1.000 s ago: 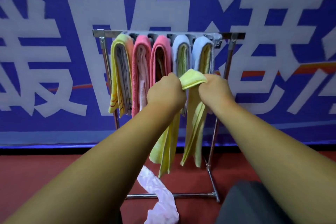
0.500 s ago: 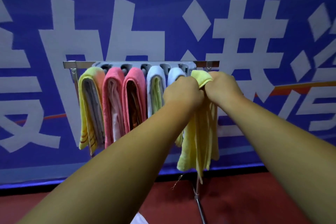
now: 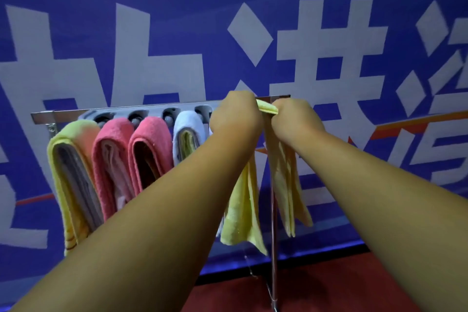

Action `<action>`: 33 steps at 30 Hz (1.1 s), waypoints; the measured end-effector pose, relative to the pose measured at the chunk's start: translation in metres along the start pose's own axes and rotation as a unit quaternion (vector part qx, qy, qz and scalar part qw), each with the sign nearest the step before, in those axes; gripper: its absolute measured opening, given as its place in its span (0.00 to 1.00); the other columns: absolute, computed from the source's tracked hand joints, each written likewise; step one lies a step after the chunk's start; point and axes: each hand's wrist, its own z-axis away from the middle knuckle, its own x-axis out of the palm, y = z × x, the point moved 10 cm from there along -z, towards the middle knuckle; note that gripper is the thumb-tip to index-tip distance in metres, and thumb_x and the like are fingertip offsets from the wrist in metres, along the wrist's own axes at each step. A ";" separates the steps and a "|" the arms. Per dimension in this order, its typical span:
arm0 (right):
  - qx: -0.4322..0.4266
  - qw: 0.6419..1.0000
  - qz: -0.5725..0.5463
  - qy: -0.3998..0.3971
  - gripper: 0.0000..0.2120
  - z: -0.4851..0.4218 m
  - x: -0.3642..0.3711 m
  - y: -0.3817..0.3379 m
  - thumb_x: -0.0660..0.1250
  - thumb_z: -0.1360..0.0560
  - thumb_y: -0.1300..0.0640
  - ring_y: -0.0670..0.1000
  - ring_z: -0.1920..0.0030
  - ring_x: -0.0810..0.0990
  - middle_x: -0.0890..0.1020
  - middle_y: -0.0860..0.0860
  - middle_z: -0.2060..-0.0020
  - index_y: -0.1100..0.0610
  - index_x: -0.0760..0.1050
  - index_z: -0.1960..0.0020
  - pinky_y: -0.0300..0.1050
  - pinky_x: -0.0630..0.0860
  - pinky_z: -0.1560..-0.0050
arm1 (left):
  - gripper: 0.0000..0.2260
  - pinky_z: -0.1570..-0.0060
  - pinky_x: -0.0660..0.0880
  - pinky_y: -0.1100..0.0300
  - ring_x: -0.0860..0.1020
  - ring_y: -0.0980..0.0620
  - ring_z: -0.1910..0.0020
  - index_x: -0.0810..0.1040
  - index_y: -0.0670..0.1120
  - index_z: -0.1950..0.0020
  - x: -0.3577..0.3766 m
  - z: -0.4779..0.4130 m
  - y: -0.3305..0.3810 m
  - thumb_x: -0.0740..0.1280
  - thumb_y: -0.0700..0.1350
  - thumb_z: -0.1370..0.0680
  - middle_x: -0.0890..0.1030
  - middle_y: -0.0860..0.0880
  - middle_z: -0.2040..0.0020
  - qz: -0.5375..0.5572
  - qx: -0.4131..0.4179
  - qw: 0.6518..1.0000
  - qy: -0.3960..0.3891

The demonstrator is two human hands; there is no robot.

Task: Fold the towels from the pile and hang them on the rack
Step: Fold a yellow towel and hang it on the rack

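A folded yellow towel [image 3: 243, 213] hangs from both my hands at the right end of the metal rack [image 3: 63, 115]. My left hand [image 3: 234, 115] grips its fold on the left, my right hand [image 3: 295, 118] on the right, level with the top bar. Its two halves droop on either side of the rack's right post [image 3: 273, 248]. On the rack hang a yellow-orange towel [image 3: 73, 172], two pink towels [image 3: 111, 159] and a pale blue towel [image 3: 188, 134]. My left arm hides whatever hangs behind it.
A blue banner with large white characters [image 3: 329, 58] stands close behind the rack. Red floor [image 3: 316, 286] shows at the bottom right. The pile of towels is out of view.
Both hands have lifted the yellow towel from below the bar up to the rack's top right end. The view has tilted upward, so the floor and the pink cloth on it have dropped out.
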 end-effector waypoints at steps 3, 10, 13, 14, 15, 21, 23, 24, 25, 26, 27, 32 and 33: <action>-0.010 1.000 -0.012 -0.003 0.05 -0.015 0.003 -0.007 0.66 0.17 0.56 0.56 0.59 0.81 0.81 0.55 0.57 0.55 0.80 0.45 0.49 0.77 0.60 | 0.09 0.61 0.74 0.52 0.73 0.47 0.67 0.73 0.42 0.56 -0.007 -0.012 -0.007 0.73 0.41 0.21 0.75 0.45 0.60 0.012 -0.030 0.999 0.031; 0.019 0.998 0.008 -0.052 0.04 -0.034 0.034 -0.002 0.69 0.18 0.58 0.56 0.59 0.81 0.80 0.56 0.55 0.56 0.78 0.44 0.48 0.77 0.60 | 0.08 0.69 0.68 0.54 0.73 0.47 0.65 0.74 0.43 0.52 0.014 -0.030 -0.004 0.73 0.42 0.20 0.74 0.45 0.59 -0.038 -0.018 0.998 -0.035; 0.026 0.997 0.021 -0.068 0.04 -0.029 0.048 0.008 0.70 0.19 0.60 0.56 0.60 0.79 0.79 0.56 0.57 0.55 0.78 0.45 0.48 0.75 0.61 | 0.09 0.49 0.80 0.51 0.79 0.45 0.56 0.78 0.44 0.44 0.024 -0.023 -0.002 0.74 0.43 0.21 0.76 0.44 0.58 -0.044 -0.003 0.998 -0.049; 0.025 0.996 0.031 -0.073 0.03 -0.029 0.050 0.009 0.70 0.19 0.60 0.56 0.60 0.79 0.78 0.55 0.57 0.55 0.78 0.46 0.48 0.76 0.61 | 0.10 0.42 0.80 0.50 0.81 0.45 0.50 0.78 0.43 0.41 0.022 -0.023 -0.001 0.74 0.42 0.21 0.77 0.44 0.56 -0.038 0.004 0.998 -0.052; 0.030 0.995 0.038 -0.091 0.02 -0.028 0.066 0.016 0.70 0.19 0.60 0.56 0.60 0.80 0.78 0.55 0.58 0.55 0.77 0.48 0.49 0.77 0.59 | 0.11 0.36 0.78 0.50 0.81 0.45 0.45 0.79 0.42 0.38 0.038 -0.026 -0.005 0.73 0.41 0.20 0.79 0.44 0.51 -0.032 0.004 0.998 -0.063; 0.029 0.994 0.021 -0.100 0.07 -0.027 0.076 0.016 0.66 0.17 0.59 0.55 0.60 0.80 0.78 0.55 0.59 0.55 0.74 0.55 0.47 0.73 0.63 | 0.09 0.39 0.76 0.51 0.81 0.45 0.39 0.81 0.43 0.38 0.036 -0.027 -0.006 0.65 0.41 0.15 0.81 0.44 0.43 -0.053 0.006 0.999 -0.003; 0.012 0.997 0.008 -0.079 0.09 -0.023 0.078 0.016 0.65 0.17 0.57 0.54 0.63 0.78 0.78 0.55 0.61 0.53 0.74 0.56 0.46 0.69 0.68 | 0.10 0.39 0.76 0.49 0.80 0.44 0.38 0.80 0.42 0.36 0.035 -0.019 -0.001 0.67 0.41 0.16 0.79 0.43 0.46 -0.059 0.016 0.997 -0.051; 0.006 0.997 -0.013 -0.074 0.09 -0.019 0.080 0.019 0.64 0.17 0.56 0.54 0.64 0.79 0.79 0.54 0.62 0.53 0.75 0.57 0.45 0.68 0.68 | 0.10 0.40 0.75 0.49 0.80 0.44 0.39 0.79 0.42 0.37 0.041 -0.019 -0.004 0.69 0.42 0.17 0.78 0.43 0.49 -0.061 0.001 0.994 -0.086; 0.001 0.997 -0.039 -0.069 0.10 -0.015 0.082 0.022 0.64 0.17 0.56 0.54 0.63 0.79 0.79 0.54 0.62 0.53 0.76 0.56 0.45 0.69 0.68 | 0.09 0.43 0.76 0.49 0.79 0.44 0.42 0.78 0.43 0.39 0.043 -0.023 -0.006 0.71 0.43 0.18 0.77 0.44 0.52 -0.048 0.013 0.995 -0.086; -0.002 0.996 -0.070 -0.063 0.10 -0.010 0.083 0.025 0.63 0.17 0.55 0.55 0.62 0.81 0.80 0.54 0.62 0.52 0.77 0.57 0.45 0.70 0.67 | 0.09 0.48 0.77 0.49 0.79 0.44 0.46 0.77 0.44 0.42 0.051 -0.020 -0.006 0.73 0.45 0.19 0.77 0.44 0.55 -0.035 0.009 0.995 -0.090; -0.004 0.993 -0.100 -0.058 0.11 -0.006 0.084 0.029 0.63 0.17 0.55 0.55 0.61 0.82 0.81 0.54 0.62 0.51 0.78 0.57 0.46 0.73 0.66 | 0.09 0.52 0.78 0.47 0.79 0.44 0.49 0.78 0.46 0.44 0.053 -0.024 -0.015 0.74 0.47 0.20 0.77 0.44 0.56 -0.003 -0.005 0.996 -0.084; 0.000 0.974 -0.219 -0.051 0.09 0.017 0.094 0.044 0.65 0.18 0.52 0.51 0.58 0.83 0.84 0.51 0.60 0.49 0.83 0.52 0.49 0.81 0.59 | 0.16 0.45 0.84 0.41 0.84 0.39 0.45 0.80 0.34 0.52 0.101 -0.001 -0.001 0.64 0.45 0.14 0.86 0.37 0.50 0.160 0.079 0.958 -0.224; 0.005 0.970 -0.236 -0.052 0.08 0.021 0.098 0.047 0.66 0.18 0.51 0.50 0.58 0.84 0.85 0.50 0.60 0.49 0.84 0.51 0.48 0.81 0.58 | 0.12 0.45 0.84 0.42 0.86 0.39 0.48 0.78 0.34 0.53 0.097 0.005 -0.018 0.65 0.42 0.15 0.86 0.37 0.50 0.186 0.005 0.970 -0.155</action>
